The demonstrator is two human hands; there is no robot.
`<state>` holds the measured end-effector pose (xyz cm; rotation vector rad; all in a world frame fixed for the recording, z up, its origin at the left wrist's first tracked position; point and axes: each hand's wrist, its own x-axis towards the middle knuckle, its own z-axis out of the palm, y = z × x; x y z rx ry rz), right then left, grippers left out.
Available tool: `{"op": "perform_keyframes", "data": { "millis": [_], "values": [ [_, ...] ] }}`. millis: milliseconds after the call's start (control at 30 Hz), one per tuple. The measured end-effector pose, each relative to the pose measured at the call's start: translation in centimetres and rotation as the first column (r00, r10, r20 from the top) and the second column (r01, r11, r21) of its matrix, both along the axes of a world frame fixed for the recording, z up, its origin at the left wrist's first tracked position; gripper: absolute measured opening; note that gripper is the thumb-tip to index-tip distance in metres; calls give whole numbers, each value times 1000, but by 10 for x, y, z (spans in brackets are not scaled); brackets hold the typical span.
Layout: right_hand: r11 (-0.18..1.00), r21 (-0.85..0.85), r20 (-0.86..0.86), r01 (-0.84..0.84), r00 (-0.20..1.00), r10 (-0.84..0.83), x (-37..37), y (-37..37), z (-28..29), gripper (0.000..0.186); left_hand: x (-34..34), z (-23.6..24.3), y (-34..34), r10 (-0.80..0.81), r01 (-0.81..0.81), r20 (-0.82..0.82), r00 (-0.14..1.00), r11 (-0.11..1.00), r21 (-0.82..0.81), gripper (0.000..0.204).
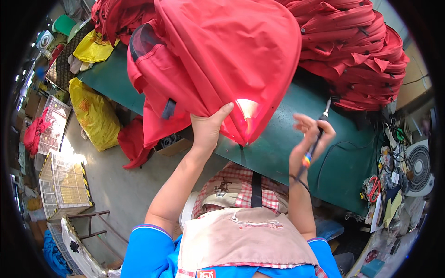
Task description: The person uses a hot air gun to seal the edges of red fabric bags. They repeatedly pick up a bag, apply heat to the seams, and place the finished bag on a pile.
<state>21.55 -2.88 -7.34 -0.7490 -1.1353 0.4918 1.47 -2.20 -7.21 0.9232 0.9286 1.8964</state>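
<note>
A red backpack with a dark mesh side pocket fills the upper middle of the view, raised over the green table. My left hand is closed on its lower edge, thumb on top of the fabric, beside a sunlit patch at the pointed corner. In my right hand, to the right of the backpack and apart from it, is a soldering iron with a dark handle and a metal tip pointing up and away. Its cord passes by my wrist, where a rainbow-coloured band shows.
Stacked red bags rise at the back right of the green table. A white fan and orange-handled scissors are at the right among cables. Yellow bags and a wire crate stand at the left.
</note>
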Motion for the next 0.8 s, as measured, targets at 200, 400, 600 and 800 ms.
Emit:
{"op": "perform_keyframes", "data": {
  "millis": [200, 400, 600, 800],
  "values": [
    [889, -295, 403, -351, 798, 448, -10, -60, 56, 24, 5, 4, 8, -66, 68, 87, 994, 997, -21, 53],
    [921, -217, 505, -322, 771, 388, -22, -45, 48, 21, 6, 6, 9, -62, 66, 81, 995, 996, -57, 52],
    [898, -329, 510, -292, 745, 430, -41, -26, 58, 18, 15, 9, 3, 10, -6, 57, 998, 998, -66, 51],
    [460, -698, 171, -549, 495, 852, 20, 5, 128, 33, 3, 0, -8, -29, 35, 44, 999, 992, -123, 61]
  ]
}}
